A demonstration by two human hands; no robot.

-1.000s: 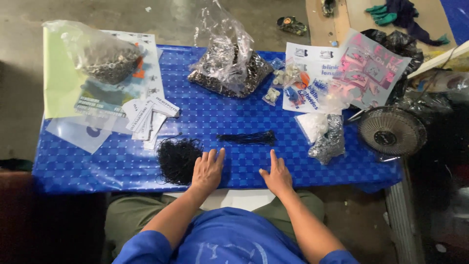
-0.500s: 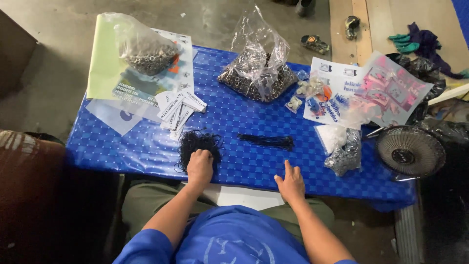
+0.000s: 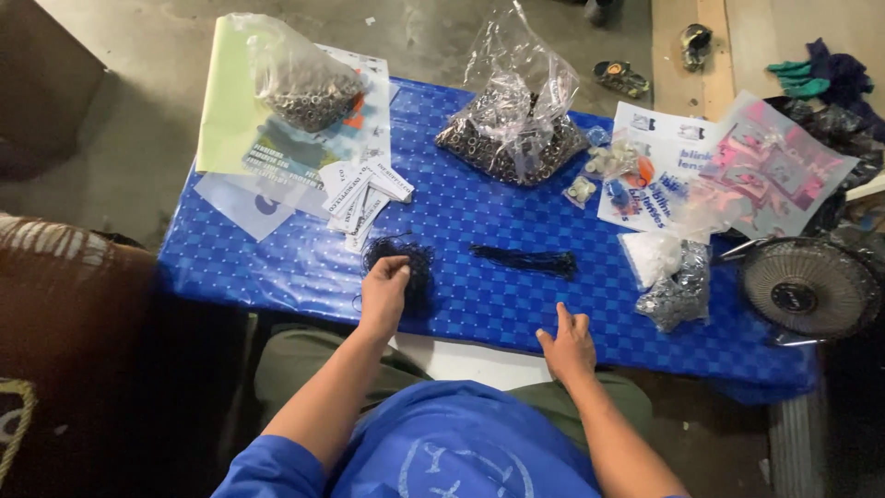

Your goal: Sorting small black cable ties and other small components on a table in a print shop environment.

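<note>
My left hand (image 3: 383,289) rests on a dark tangled pile of black threads (image 3: 412,265) near the front of the blue checkered table (image 3: 479,221), its fingers curled into the pile. My right hand (image 3: 569,343) lies flat and open on the table's front edge, holding nothing. A slim bundle of black strands (image 3: 527,262) lies between the two hands, a little further back. A fan of white paper tags (image 3: 364,192) sits just behind the black pile.
Two clear bags of small metal rings stand at the back, one on the left (image 3: 300,83) and one in the middle (image 3: 512,124). Printed sheets and small packets (image 3: 664,180) lie at the right. A small fan (image 3: 807,288) sits off the right edge.
My left hand has moved forward onto the black thread pile and curled its fingers into it. The view has shifted, so the table now sits further right. My right hand stays flat.
</note>
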